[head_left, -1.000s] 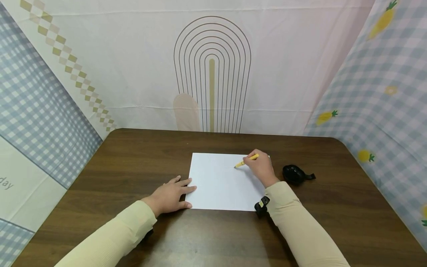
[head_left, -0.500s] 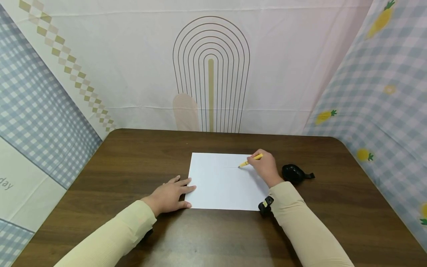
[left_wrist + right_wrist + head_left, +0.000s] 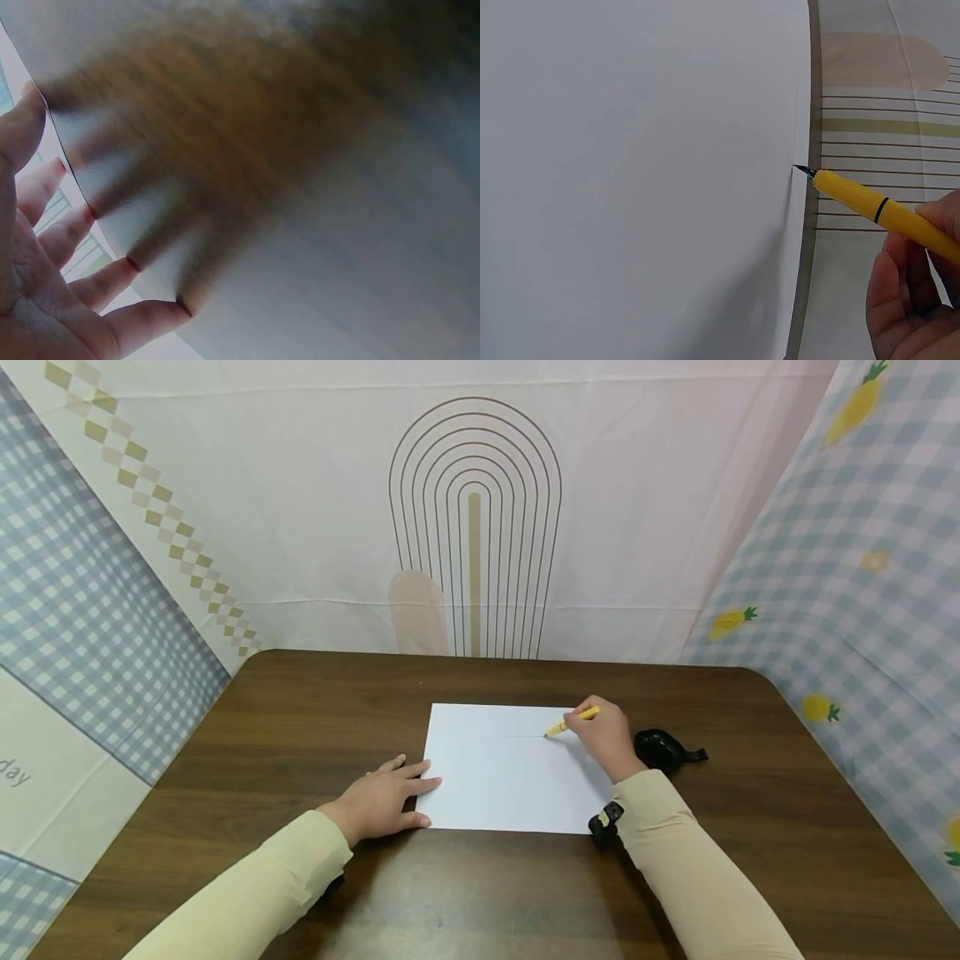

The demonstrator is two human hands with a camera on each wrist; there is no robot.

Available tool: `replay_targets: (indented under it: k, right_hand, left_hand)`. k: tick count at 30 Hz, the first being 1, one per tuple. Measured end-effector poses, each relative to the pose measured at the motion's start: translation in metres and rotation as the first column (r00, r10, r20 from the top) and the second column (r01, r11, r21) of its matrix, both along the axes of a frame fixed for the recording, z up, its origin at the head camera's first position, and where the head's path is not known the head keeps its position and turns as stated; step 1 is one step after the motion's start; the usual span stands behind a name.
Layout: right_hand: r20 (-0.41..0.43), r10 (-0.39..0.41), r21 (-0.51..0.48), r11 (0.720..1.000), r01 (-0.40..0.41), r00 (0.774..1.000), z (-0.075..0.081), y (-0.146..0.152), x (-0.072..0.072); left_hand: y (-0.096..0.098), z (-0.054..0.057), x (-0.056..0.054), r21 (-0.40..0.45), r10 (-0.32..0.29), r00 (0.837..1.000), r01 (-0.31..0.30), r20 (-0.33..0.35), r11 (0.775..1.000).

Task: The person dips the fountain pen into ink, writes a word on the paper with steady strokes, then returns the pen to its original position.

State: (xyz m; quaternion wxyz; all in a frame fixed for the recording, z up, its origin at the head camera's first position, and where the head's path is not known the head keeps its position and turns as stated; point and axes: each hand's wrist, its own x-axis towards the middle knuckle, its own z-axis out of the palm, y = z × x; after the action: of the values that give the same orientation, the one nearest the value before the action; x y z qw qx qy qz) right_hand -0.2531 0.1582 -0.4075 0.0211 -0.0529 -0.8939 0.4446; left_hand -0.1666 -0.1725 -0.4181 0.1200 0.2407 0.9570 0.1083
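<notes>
Pale cloth [image 3: 322, 485] with round arch lines hangs at the back, and blue checked cloths hang on the left [image 3: 97, 577] and right [image 3: 817, 585]. In front is a brown bench [image 3: 330, 710]. White paper [image 3: 487, 785] lies flat on it, near the middle.

One yellow pen [image 3: 855, 194] is over the right part of the paper, up near the far edge. It leans, and its dark tip [image 3: 804, 170] looks to be touching the paper. One thin, faint line [image 3: 521, 737] runs from the tip toward the left.

The right hand [image 3: 606, 737] has the pen pinched in its fingers, with the front part poking out. The left hand [image 3: 381, 800] holds nothing. Its fingers are spread wide at the left edge of the paper, and some fingertips rest on top of it.

By the look of it, the pen is light, hard and smooth, so it could slip a bit. The best place to hold it is on the yellow part, well back from the tip. The tip looks thin and may bend if pushed hard. The paper should be very light and floppy. It could slide or crease, so flat fingers on its edge are a good way to keep it put.

On the bench, just past the right hand, sits a shiny black thing [image 3: 660, 749]. I can't tell what it is.
</notes>
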Motion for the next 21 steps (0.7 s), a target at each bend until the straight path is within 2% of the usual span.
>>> replay_targets:
  k: [21]
  right_hand:
    - [0.019, -0.030, 0.017, 0.999, 0.030, 0.999, 0.000, 0.017, -0.001]
  left_hand:
    - [-0.001, -0.001, 0.000, 0.007, -0.001, 1.000, 0.001, 0.002, 1.000]
